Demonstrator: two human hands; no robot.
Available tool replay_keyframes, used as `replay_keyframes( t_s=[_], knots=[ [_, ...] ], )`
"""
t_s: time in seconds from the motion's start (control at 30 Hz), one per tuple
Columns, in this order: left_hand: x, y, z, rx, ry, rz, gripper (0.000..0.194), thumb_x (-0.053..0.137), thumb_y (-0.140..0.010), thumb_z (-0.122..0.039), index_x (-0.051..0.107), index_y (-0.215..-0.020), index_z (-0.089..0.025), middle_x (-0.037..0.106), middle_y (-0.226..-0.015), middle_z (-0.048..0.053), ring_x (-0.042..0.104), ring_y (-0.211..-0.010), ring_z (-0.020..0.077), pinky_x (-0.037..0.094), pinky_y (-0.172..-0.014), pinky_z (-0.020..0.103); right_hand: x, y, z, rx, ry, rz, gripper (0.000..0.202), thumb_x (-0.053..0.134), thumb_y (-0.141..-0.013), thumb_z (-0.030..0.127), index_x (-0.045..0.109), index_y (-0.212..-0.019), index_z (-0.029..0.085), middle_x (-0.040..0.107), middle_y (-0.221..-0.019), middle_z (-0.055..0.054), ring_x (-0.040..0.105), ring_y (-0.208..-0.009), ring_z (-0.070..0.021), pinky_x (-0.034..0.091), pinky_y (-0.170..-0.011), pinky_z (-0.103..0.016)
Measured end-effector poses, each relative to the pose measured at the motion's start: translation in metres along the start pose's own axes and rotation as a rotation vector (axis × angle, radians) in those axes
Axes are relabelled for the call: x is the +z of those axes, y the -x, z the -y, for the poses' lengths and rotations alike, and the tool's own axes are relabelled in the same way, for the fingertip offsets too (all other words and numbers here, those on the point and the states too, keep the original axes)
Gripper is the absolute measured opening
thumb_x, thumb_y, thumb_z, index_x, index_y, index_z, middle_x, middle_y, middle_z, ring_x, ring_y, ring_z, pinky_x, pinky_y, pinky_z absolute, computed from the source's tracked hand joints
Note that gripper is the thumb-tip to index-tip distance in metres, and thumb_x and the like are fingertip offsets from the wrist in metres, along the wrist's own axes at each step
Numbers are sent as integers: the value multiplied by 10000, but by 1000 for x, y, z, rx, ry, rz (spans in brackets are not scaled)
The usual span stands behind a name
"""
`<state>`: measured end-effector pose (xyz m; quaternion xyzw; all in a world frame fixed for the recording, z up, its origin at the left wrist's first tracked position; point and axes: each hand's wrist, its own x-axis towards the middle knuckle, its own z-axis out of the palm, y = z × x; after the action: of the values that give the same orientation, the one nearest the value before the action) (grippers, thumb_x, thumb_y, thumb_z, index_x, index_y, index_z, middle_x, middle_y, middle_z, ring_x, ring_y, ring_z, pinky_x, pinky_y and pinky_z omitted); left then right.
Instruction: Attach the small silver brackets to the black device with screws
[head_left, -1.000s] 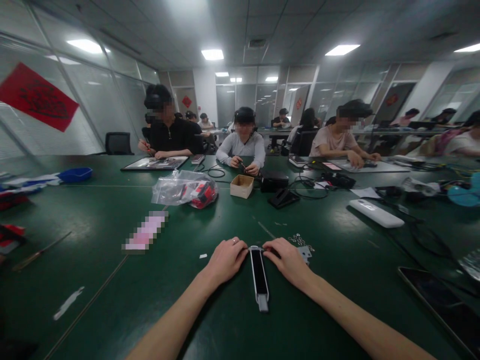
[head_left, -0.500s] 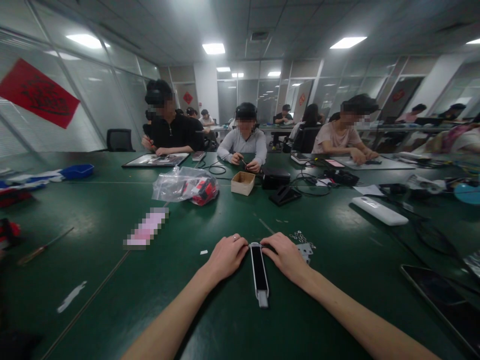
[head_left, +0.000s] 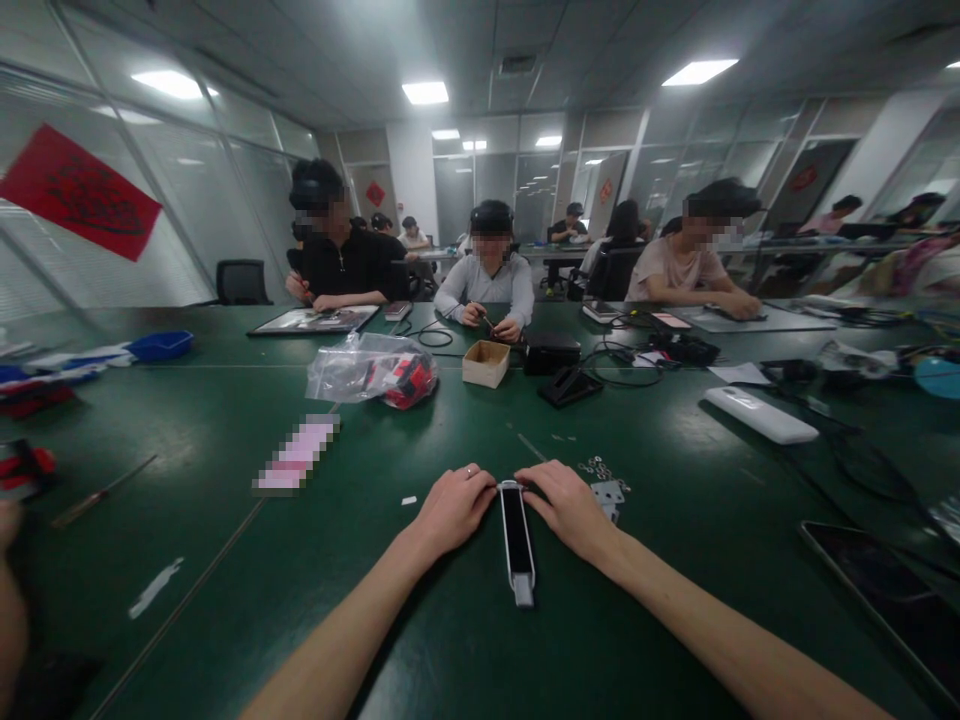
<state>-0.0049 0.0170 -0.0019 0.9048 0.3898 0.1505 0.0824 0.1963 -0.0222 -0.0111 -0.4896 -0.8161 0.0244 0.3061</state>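
A long, narrow device (head_left: 516,535) with a black face and a white rim lies on the green table, a light grey tab at its near end. At the far end, the fingertips of my left hand (head_left: 455,510) press in from the left, closed against it; a ring shows on one finger. From the right, my right hand (head_left: 566,503) holds the same end with bent fingers. What the fingertips grip there is partly hidden. Just beyond my right hand lie grey metal plates (head_left: 609,492) and several small rings (head_left: 595,467).
A pink phone (head_left: 300,455), a screwdriver (head_left: 101,495) and a plastic bag (head_left: 341,368) lie to the left. Ahead stand a small open box (head_left: 486,364) and a black stand (head_left: 570,387). Right are a white case (head_left: 759,415) and a dark tablet (head_left: 885,600). Several people sit opposite.
My hands stay at the device's far end, with only a slight shift. Another person's arm has come into view at the left edge. The view has turned slightly left.
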Motion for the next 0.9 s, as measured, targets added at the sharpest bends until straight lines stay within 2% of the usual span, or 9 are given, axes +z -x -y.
replay_keyframes(
  t_s=[0.3, 0.67, 0.8, 0.9],
  knots=[
    [0, 0, 1, 14, 0, -11, 195, 396, -940, -255, 581, -976, -204, 597, -920, 27, 569, -822, 159, 422, -730, 268, -12, 2, 1, -19, 34, 5, 185, 530, -861, 160, 607, -1027, 189, 659, -977, -69, 585, -900, -217, 475, -763, -382],
    [4, -1, 3, 22, -18, -22, 194, 400, -938, -261, 584, -965, -205, 598, -909, 25, 573, -818, 159, 426, -736, 266, -4, 0, 2, -72, 42, -33, 162, 544, -857, 153, 607, -1006, 166, 658, -949, -72, 565, -901, -207, 458, -766, -360],
    [3, 0, 3, 26, -1, -29, 196, 395, -941, -258, 582, -960, -204, 599, -903, 25, 575, -812, 157, 426, -734, 264, -18, 0, -4, -114, 120, -17, 199, 549, -857, 177, 600, -1050, 172, 638, -1003, -78, 551, -951, -213, 453, -801, -366],
    [3, 0, 3, 25, 11, -28, 188, 400, -938, -252, 580, -960, -206, 600, -916, 25, 577, -815, 157, 425, -734, 266, -38, 2, -21, -98, 220, -32, 205, 510, -877, 182, 606, -1057, 161, 620, -1016, -94, 545, -968, -219, 443, -820, -371]
  ],
)
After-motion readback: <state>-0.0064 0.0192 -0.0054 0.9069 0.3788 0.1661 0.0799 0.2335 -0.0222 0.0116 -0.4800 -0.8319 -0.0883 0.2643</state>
